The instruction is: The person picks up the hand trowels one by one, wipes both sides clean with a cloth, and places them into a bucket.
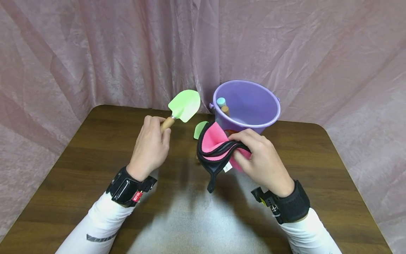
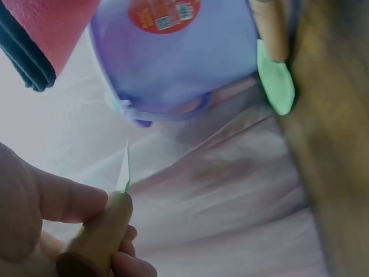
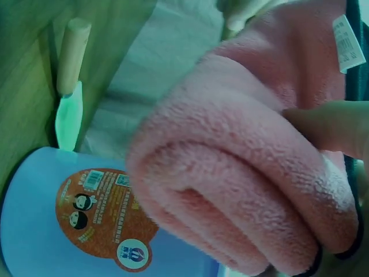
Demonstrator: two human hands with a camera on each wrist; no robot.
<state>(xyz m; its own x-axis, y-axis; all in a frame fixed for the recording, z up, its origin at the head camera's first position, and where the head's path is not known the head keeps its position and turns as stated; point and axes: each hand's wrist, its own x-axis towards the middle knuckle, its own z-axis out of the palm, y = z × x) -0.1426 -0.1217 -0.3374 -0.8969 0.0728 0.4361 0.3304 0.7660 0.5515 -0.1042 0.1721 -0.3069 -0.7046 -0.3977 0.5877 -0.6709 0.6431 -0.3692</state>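
Note:
My left hand (image 1: 151,146) grips the wooden handle of a small trowel with a light green blade (image 1: 185,105), raised above the table. In the left wrist view the thumb and fingers wrap that handle (image 2: 101,236). My right hand (image 1: 264,158) pinches a folded pink fleecy cloth (image 3: 230,161) with black edging, a hanging loop and a white tag (image 3: 347,45). Behind the cloth stands a purple bucket (image 1: 247,124) with a blue-tipped handle (image 1: 221,102) and a wooden handle end (image 1: 225,110) inside.
A second light green tool (image 1: 200,129) with a wooden handle (image 3: 73,55) lies on the brown table (image 1: 95,169) beside the bucket, partly behind the cloth in the head view. The bucket carries an orange label (image 3: 104,213). A pink curtain (image 1: 142,53) hangs behind the table.

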